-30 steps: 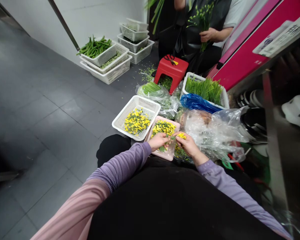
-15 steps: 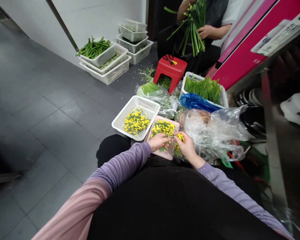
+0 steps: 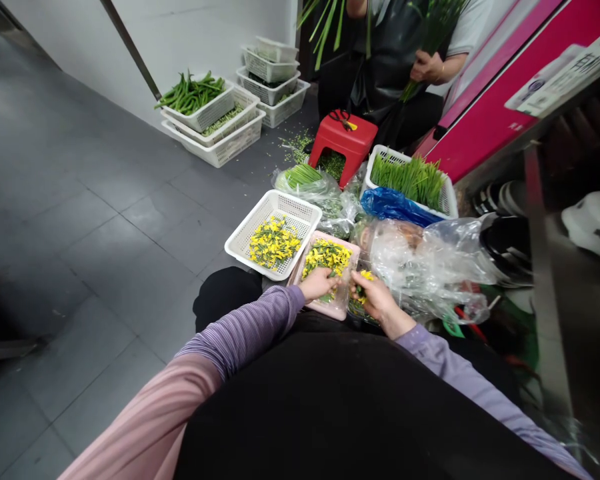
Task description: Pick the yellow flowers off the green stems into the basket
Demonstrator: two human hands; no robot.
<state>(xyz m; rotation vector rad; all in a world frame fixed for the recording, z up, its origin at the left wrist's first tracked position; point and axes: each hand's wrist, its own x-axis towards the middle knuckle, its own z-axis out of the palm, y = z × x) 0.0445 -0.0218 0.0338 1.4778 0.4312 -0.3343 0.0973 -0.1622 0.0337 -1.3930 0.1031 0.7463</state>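
Note:
My left hand (image 3: 319,285) is over a pink tray (image 3: 341,308), fingers curled together. A bit of green shows at its fingertips, too small to name. In the tray lie yellow-flowered green sprigs (image 3: 325,255). My right hand (image 3: 377,298) is bent over more yellow flowers (image 3: 367,274) just right of the tray. Its thumb and fingers are drawn in, and what they grip is partly hidden among the blossoms. Left of the tray, a white perforated basket (image 3: 237,244) holds a heap of the same yellow-flowered sprigs (image 3: 274,243).
Clear plastic bags (image 3: 405,260) lie at right. Behind are a blue bag (image 3: 397,205), a basket of green stalks (image 3: 410,179) and a red stool (image 3: 344,138) with scissors (image 3: 341,119). A co-worker (image 3: 393,73) holds long green stems. Stacked baskets (image 3: 233,147) stand by the wall.
My hands, which met over the pink tray, have separated. The right one moved down over the flowers beside it. The co-worker's hands moved apart, with stems in each.

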